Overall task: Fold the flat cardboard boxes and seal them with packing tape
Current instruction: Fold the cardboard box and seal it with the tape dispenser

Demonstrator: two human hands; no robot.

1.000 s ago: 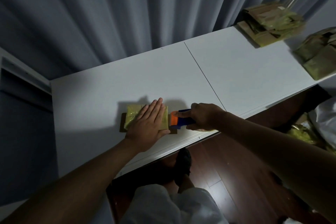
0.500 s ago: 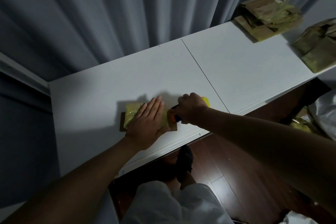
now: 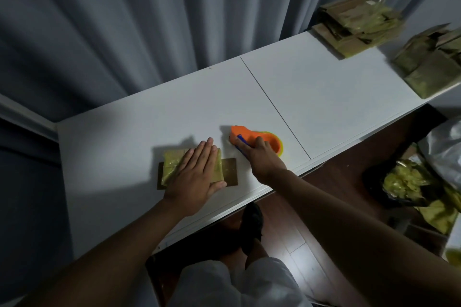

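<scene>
A small folded cardboard box (image 3: 172, 167), covered in yellowish tape, lies on the white table (image 3: 324, 97) near its front edge. My left hand (image 3: 197, 172) presses flat on top of the box with straight fingers. A brown flap of the box sticks out to the right of that hand. Just right of the box, my right hand (image 3: 259, 157) grips the blue handle of an orange tape dispenser (image 3: 259, 139), which lies on the table with a yellow tape roll in it.
Two piles of taped cardboard boxes (image 3: 359, 25) (image 3: 434, 60) sit at the table's far right end. Grey curtains hang behind the table. On the wooden floor to the right lies a dark bag (image 3: 409, 182) with yellowish scraps. My legs are below the table's front edge.
My right hand has drawn the tape dispenser away from the box's right end, rightward and farther back, and it now lies on the table. My left hand has stayed flat on the box.
</scene>
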